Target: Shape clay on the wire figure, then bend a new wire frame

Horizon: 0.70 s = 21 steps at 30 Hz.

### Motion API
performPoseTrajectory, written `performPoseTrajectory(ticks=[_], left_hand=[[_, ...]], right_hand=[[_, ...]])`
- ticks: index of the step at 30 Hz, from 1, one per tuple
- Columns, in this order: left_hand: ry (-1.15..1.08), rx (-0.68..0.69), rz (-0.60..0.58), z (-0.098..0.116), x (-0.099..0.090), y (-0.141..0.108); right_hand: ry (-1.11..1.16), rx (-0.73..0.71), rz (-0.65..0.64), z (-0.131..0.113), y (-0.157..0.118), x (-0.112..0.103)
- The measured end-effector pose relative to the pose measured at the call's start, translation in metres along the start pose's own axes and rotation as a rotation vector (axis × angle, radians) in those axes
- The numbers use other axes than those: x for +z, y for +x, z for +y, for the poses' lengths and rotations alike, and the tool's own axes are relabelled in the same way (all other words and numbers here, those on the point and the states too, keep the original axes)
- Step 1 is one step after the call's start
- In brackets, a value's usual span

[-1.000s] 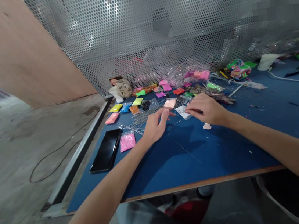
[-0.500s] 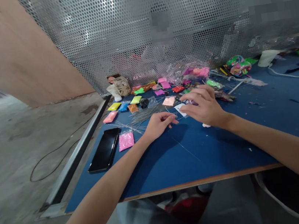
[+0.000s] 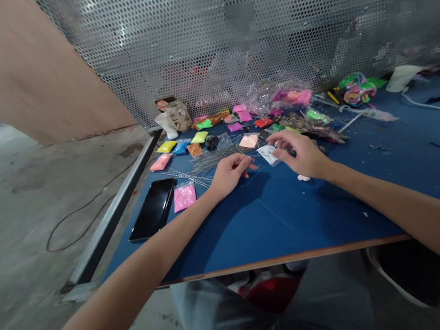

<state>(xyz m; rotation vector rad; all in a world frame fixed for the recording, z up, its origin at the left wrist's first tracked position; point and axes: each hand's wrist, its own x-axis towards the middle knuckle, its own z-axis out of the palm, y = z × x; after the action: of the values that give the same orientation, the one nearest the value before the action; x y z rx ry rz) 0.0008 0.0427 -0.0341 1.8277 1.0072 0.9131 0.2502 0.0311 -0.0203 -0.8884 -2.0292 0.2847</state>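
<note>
Left hand (image 3: 227,174) resting on blue table (image 3: 301,219), fingers curled, pinching thin wire (image 3: 265,208). Right hand (image 3: 302,150) gripping small white packet (image 3: 267,154) with fingertips, just beside left. Wire bundle (image 3: 211,162), phone (image 3: 153,208), pink packet (image 3: 184,197) lying nearby.

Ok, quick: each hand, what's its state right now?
Left hand: fingers curled, pinching a thin wire.
Right hand: fingertips closed on a small white packet.

Whether the left hand (image 3: 227,174) grips a wire is too fine to tell. The right hand (image 3: 299,153) covers part of the white packet (image 3: 267,154). Shapes behind the mesh screen (image 3: 226,33) are blurred.
</note>
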Motion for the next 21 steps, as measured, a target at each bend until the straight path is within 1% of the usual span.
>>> performPoseTrajectory(ticks=[3,5,6,8,10,12,14,18,20,21], left_hand=[[0.13,0.04,-0.082,0.001,-0.005,-0.008],[0.281,0.117,-0.139,0.004,-0.008,-0.016],[0.359,0.168,-0.145,0.005,-0.009,-0.02],[0.493,0.237,-0.124,0.007,-0.011,-0.026],[0.592,0.268,-0.084,0.009,-0.013,-0.03],[0.65,0.281,-0.058,0.009,-0.016,-0.031],[0.661,0.281,-0.063,0.01,-0.018,-0.032],[0.627,0.211,-0.098,0.011,-0.022,-0.032],[0.615,0.15,-0.078,0.011,-0.021,-0.032],[0.609,0.122,-0.067,0.011,-0.02,-0.031]], right_hand=[[-0.056,-0.169,-0.21,-0.004,-0.001,0.001],[-0.051,-0.241,-0.297,-0.01,-0.001,0.003],[-0.061,-0.266,-0.326,-0.012,-0.001,0.004],[-0.1,-0.289,-0.35,-0.016,-0.002,0.007],[-0.099,-0.263,-0.358,-0.019,-0.003,0.007],[-0.031,-0.204,-0.377,-0.021,-0.003,0.006],[0.041,-0.162,-0.406,-0.024,-0.002,0.003],[0.096,-0.144,-0.443,-0.035,0.003,-0.002],[0.132,-0.109,-0.412,-0.037,0.005,-0.004],[0.158,-0.114,-0.372,-0.036,0.006,-0.004]])
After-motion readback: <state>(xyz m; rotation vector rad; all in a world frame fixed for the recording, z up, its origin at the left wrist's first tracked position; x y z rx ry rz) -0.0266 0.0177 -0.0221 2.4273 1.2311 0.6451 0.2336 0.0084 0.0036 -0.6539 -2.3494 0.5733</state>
